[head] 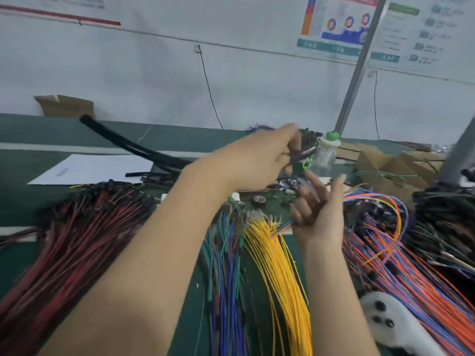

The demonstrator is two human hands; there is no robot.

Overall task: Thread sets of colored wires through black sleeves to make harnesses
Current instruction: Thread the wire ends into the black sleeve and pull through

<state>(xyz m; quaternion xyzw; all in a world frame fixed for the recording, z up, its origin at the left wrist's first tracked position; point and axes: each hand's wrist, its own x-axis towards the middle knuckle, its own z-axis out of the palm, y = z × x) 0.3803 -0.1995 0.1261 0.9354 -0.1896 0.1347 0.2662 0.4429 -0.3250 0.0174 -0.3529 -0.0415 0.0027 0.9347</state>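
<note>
Now our left hand [259,160] reaches forward above the table [30,170]. Its fingers are curled round a dark piece [302,152] just beside the bottle [325,155]. Because of blur, we cannot tell whether that piece is a sleeve or wire.

Our right hand [317,211] is held up nearer to us, palm toward us. The forefinger and thumb point up, fairly straight, and the lower fingers curl round a wire set [280,228]. Its orange and blue ends stick out to the left of the palm. On the hand's other side, orange, blue and yellow strands loop out over the orange-blue pile [416,283] at right.

Under our arms lie yellow wires [280,268] and green-blue wires [226,258], with red wires [77,240] at far left. Long black sleeves [128,146] lie across the far side of the table, beside a white sheet [95,168]. Short sleeves [154,177] lie just right of that sheet. A tape roll [258,199] sits between our forearms, and boxes [385,163] stand to the right of the bottle.
</note>
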